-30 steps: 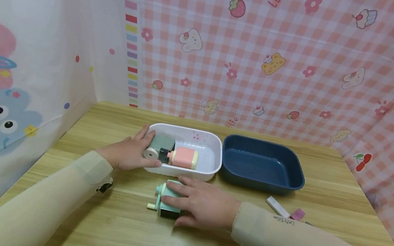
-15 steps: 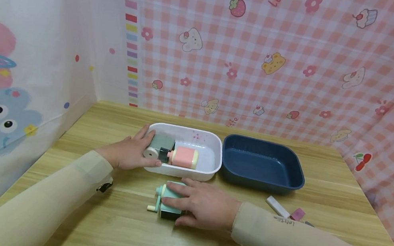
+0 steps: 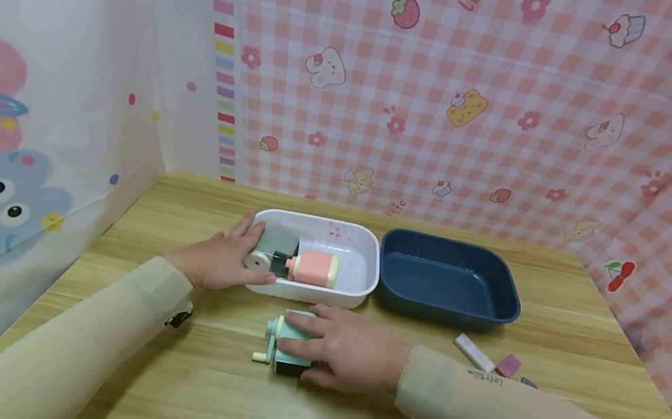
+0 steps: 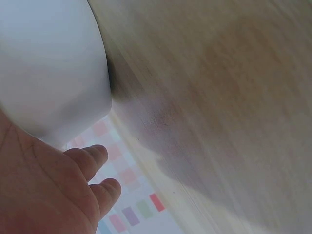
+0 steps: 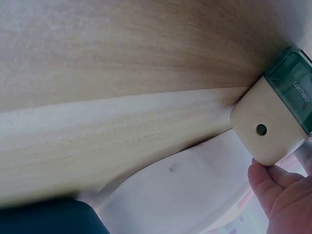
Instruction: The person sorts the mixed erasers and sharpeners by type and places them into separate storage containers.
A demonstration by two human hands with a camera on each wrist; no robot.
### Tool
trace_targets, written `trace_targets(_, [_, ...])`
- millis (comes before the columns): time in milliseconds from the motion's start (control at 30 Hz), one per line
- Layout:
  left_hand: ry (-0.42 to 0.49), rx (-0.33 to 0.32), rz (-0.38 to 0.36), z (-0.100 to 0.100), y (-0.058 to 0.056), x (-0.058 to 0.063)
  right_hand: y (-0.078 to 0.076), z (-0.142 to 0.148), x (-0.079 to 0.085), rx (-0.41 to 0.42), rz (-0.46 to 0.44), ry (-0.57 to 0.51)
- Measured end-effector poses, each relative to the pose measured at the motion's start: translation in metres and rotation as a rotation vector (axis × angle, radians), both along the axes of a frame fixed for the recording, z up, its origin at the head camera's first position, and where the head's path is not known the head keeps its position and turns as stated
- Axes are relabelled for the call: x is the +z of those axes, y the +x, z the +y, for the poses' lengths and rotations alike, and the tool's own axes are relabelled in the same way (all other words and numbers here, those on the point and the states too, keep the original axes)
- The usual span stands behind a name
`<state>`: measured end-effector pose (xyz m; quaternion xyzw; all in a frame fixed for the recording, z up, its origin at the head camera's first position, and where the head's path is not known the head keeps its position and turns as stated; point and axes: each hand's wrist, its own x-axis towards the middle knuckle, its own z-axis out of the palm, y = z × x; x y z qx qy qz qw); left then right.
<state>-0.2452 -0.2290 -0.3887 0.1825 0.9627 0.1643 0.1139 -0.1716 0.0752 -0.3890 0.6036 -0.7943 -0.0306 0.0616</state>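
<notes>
My left hand (image 3: 223,259) rests on the left end of the white basin (image 3: 358,294), its fingers spread and its thumb over the front rim. Inside the basin, beside that hand, lie a grey-green pencil sharpener (image 3: 277,244) and a pink pencil sharpener (image 3: 314,269). In front of the basin, my right hand (image 3: 352,351) holds a mint pencil sharpener (image 3: 293,359) on the table, fingers over its top and thumb at its near side. Its crank points left. The right wrist view shows this sharpener's cream face (image 5: 268,124) with a round hole, fingertips touching its edge.
A navy basin (image 3: 388,297) stands right of the white one, close against it. A white eraser-like block (image 3: 473,352) and a pink block (image 3: 507,365) lie by the right sleeve, which partly hides a small dark piece (image 3: 528,382). Patterned cloth hangs behind the wooden table (image 3: 182,384).
The mint pencil sharpener and my right hand have shifted very slightly toward me and to the right. My left hand and the basins have stayed in place.
</notes>
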Motion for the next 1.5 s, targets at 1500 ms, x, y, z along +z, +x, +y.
trace_targets(1500, [0.025,-0.006,-0.001,0.0,0.001,0.002,-0.026,0.01,0.056,-0.11,0.28,-0.413])
